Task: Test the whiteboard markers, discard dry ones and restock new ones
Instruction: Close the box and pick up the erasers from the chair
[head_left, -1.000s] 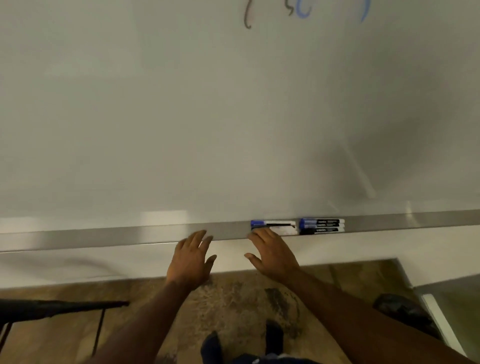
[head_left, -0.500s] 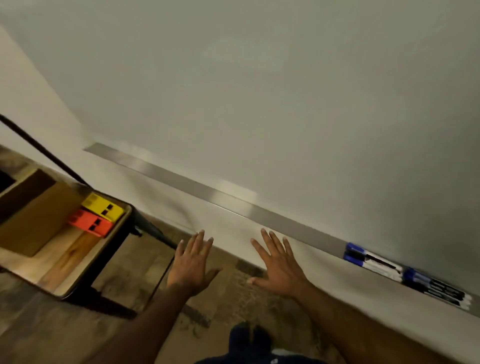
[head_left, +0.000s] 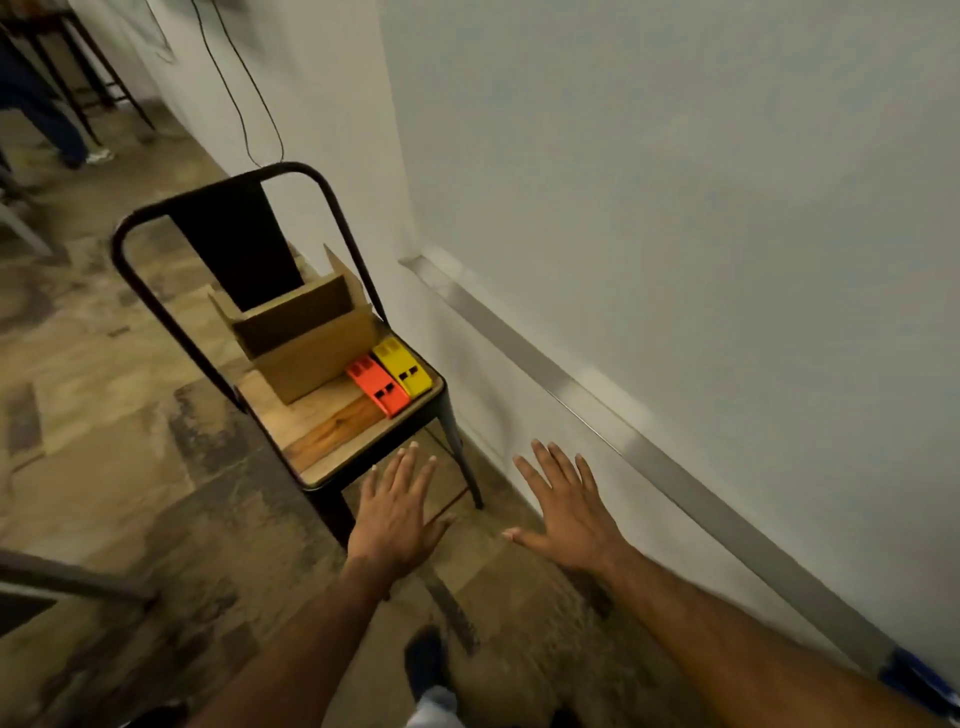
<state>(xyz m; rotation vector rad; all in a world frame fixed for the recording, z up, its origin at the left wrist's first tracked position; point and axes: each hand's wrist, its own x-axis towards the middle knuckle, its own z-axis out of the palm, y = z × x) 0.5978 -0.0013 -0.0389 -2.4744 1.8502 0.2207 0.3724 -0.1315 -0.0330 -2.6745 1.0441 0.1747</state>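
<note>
An orange box (head_left: 377, 387) and a yellow box (head_left: 402, 366) lie side by side on the wooden seat of a black metal chair (head_left: 332, 447), next to an open cardboard box (head_left: 304, 338). The whiteboard (head_left: 675, 182) fills the right side, with its metal tray (head_left: 597, 415) running along the bottom. Blue marker caps (head_left: 919, 675) show at the tray's far right edge. My left hand (head_left: 397, 514) hovers flat with fingers spread just in front of the chair seat. My right hand (head_left: 569, 506) is spread too, between chair and tray. Both hands hold nothing.
The chair stands close to the wall left of the whiteboard. A black cable (head_left: 244, 93) hangs down the wall behind it. Another person's legs (head_left: 47, 119) and furniture legs are at the far upper left. A dark bar (head_left: 62, 577) crosses the lower left.
My view has swung left, from the markers on the tray to the chair with the boxes. Both hands left the tray and stay spread and empty.
</note>
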